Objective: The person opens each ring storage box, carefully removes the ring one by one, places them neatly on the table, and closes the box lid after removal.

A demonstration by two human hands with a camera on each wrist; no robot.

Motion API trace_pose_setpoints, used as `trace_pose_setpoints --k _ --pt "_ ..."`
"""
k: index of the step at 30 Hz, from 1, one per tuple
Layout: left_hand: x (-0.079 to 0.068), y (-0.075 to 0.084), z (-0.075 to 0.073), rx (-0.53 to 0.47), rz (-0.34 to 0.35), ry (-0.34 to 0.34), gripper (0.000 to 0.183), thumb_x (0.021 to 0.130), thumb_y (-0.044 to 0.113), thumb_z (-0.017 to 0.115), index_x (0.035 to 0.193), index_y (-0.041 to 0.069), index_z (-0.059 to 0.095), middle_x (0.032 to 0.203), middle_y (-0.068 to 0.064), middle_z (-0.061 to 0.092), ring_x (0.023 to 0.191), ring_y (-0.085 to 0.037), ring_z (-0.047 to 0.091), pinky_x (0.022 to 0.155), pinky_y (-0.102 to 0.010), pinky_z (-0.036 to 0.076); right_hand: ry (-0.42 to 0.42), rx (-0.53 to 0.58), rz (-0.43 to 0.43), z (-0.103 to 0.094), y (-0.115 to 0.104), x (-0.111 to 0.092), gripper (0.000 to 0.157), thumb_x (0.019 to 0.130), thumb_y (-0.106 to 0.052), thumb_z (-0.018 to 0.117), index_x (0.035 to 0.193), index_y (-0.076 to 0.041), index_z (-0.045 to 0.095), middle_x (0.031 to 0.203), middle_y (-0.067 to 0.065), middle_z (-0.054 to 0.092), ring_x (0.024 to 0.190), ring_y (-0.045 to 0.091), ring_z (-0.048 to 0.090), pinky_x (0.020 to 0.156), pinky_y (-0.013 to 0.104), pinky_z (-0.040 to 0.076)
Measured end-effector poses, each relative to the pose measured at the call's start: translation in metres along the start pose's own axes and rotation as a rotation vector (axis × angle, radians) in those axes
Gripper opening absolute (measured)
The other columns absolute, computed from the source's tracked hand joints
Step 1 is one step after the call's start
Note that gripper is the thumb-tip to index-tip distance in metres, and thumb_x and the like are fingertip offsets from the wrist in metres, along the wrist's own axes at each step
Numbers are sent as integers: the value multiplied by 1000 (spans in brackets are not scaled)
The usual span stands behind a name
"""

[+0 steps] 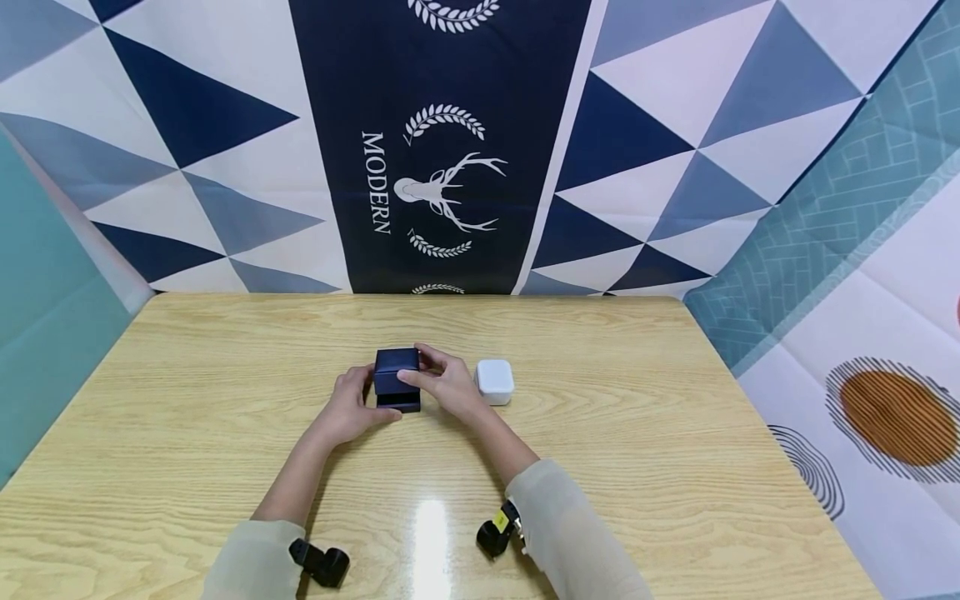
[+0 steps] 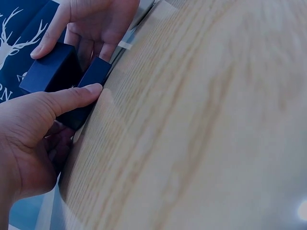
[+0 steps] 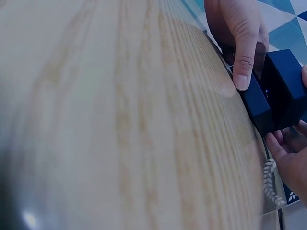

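Note:
A small dark blue jewelry box (image 1: pixel 397 372) is partly open, its lid raised from the base along the front. My left hand (image 1: pixel 354 407) grips the base, thumb along its front face and fingers at the left side. With the thumb on the front of the lid and fingers behind, my right hand (image 1: pixel 447 382) holds the lid from the right. In the right wrist view a tiny bright glint shows in the gap of the box (image 3: pixel 288 81); what it is cannot be told. Just right of my right hand stands a white rounded box (image 1: pixel 495 381).
The wooden table (image 1: pixel 637 442) reaches back to a patterned cloth (image 1: pixel 465 150) with a deer head and triangles. A black wrist camera (image 1: pixel 322 563) sits at the left sleeve and another wrist camera (image 1: pixel 495 533) at the right.

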State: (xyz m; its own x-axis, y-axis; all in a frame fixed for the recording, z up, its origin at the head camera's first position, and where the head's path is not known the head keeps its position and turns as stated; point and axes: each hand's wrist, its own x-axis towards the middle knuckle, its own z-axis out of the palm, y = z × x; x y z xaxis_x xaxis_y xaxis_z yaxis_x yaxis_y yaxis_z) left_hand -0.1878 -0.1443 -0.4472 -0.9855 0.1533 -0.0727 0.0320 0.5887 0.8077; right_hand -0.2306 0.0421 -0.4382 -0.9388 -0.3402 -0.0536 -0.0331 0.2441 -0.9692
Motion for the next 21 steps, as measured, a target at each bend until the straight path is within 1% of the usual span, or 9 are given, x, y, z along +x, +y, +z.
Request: trace_pose_setpoints --k 8,21 --pt "0 0 0 -2 10 -1 85 75 25 78 141 -3 32 135 -22 40 119 -34 33 101 -52 36 5 9 -1 0 -1 -1 64 84 -30 70 139 -10 45 123 9 61 107 19 58 94 34 48" --pt "-1 1 0 -21 1 -8 86 75 24 78 142 -3 30 136 -22 38 120 -33 32 102 -51 37 14 36 15 2 -1 0 63 84 -31 70 139 -10 46 123 8 61 109 17 57 95 32 47"
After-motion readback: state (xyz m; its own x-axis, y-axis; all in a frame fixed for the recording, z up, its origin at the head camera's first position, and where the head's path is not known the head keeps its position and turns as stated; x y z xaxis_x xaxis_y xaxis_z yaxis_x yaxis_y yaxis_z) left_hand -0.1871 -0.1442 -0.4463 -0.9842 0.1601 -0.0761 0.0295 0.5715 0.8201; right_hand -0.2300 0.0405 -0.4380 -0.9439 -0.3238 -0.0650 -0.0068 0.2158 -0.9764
